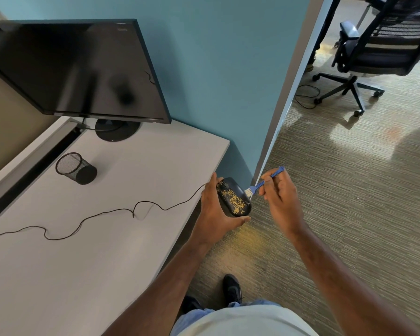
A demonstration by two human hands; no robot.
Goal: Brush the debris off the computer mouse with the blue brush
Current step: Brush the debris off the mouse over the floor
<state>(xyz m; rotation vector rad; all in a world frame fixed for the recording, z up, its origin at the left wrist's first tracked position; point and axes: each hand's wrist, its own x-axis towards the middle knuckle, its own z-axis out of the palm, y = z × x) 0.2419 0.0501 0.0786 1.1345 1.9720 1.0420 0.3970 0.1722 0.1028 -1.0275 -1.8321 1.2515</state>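
Gripping the computer mouse [232, 198] from its left side and underside, the left hand [215, 209] is holding it off the right edge of the desk [87, 238], above the carpet [349, 190]. Yellow debris [237, 202] is covering the mouse's top. The right hand [281, 200] is pinching the blue brush [264, 181] by its handle, with the white bristles touching the mouse's right edge. The mouse cable [102, 214] is trailing across the desk, near the mesh cup [75, 168] and monitor [75, 69].
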